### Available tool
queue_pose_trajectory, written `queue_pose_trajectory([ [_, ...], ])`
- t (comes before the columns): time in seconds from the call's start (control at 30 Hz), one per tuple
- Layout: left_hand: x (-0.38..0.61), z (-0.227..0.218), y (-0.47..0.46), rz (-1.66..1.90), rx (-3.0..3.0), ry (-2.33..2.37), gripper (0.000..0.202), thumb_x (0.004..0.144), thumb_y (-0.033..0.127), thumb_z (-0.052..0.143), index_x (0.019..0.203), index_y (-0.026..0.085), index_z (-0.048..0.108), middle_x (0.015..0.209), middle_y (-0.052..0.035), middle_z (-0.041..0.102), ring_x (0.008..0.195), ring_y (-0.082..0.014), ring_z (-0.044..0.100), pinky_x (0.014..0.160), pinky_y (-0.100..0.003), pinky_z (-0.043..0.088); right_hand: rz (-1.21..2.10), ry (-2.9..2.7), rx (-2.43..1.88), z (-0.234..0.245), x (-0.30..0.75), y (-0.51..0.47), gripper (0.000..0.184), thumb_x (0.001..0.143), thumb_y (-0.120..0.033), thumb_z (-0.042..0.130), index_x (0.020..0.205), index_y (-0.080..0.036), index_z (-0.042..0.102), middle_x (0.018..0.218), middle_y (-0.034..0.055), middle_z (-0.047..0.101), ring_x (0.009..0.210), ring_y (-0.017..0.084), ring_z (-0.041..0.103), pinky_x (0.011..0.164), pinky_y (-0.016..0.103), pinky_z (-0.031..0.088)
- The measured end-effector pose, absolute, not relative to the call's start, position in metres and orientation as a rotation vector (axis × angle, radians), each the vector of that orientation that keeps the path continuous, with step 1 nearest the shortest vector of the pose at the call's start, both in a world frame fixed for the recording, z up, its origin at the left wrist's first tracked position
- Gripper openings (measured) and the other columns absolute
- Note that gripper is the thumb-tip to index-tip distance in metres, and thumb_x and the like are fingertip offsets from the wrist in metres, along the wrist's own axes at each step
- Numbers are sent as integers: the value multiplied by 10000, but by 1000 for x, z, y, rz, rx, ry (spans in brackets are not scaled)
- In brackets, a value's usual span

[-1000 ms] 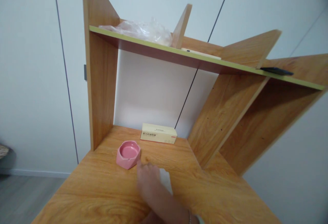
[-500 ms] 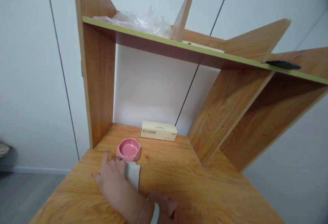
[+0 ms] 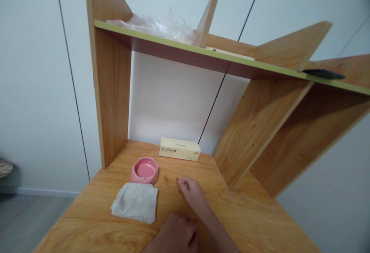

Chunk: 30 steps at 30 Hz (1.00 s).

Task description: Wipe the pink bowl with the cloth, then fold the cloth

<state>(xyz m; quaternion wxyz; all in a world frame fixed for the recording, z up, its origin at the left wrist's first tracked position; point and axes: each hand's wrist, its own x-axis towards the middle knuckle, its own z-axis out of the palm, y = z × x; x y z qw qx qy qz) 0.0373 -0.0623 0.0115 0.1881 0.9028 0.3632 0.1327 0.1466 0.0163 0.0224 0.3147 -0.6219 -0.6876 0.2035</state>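
Observation:
On the wooden desk a grey-white folded cloth (image 3: 135, 202) lies flat, its far edge close against a pink ashtray (image 3: 145, 171) with a notched rim. My right hand (image 3: 191, 192) is to the right of both, above the desk, fingers curled in and a reddish fingertip pointing left. I see nothing in it. Low in the view, blurred, my left hand (image 3: 179, 231) is curled like a fist just right of the cloth's near corner. No object shows in it; its palm side is hidden.
A cream cling-film box (image 3: 179, 149) stands at the back by the wall. Overhead runs a shelf (image 3: 162, 39) holding clear plastic wrapping (image 3: 170, 27) and a dark flat object (image 3: 324, 74). Upright wooden panels (image 3: 114, 98) bound the desk's left and right.
My right hand has left the cloth and moved to the right, closing its fingers. The cloth now shows whole. My left hand stays low in the view; the ashtray and box have not moved.

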Motion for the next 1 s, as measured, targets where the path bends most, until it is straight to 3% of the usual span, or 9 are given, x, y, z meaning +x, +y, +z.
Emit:
queue_pose_trajectory([
  [0.1,47,7,-43,295,2519,1103,146,815,209,444,822,169,584,763,-48,645,685,-181,594,623,-282,446,595,-1764,-1609,7,174,21,397,804,-445,347,513,-199,456,467,-24,452,498,118,419,494,227,292],
  [0.43,40,12,-40,205,2346,1196,181,800,229,374,812,206,553,771,-27,637,676,-162,562,552,-232,357,697,-1699,-1567,-21,186,18,403,798,-479,338,509,-210,420,477,-33,431,494,119,422,505,235,323],
  [0.6,41,9,-36,293,2236,1251,164,781,210,371,792,205,535,777,-20,628,677,-152,542,569,-234,348,724,-1691,-1575,-23,184,14,391,799,-469,364,521,-206,442,486,-30,469,504,116,433,516,232,321],
  [1.0,41,4,-28,522,1987,1182,127,769,186,351,649,194,392,629,26,492,596,-108,459,543,-210,307,719,-1695,-1564,-24,186,14,370,791,-440,381,504,-209,412,461,-51,391,488,113,384,499,236,282],
])
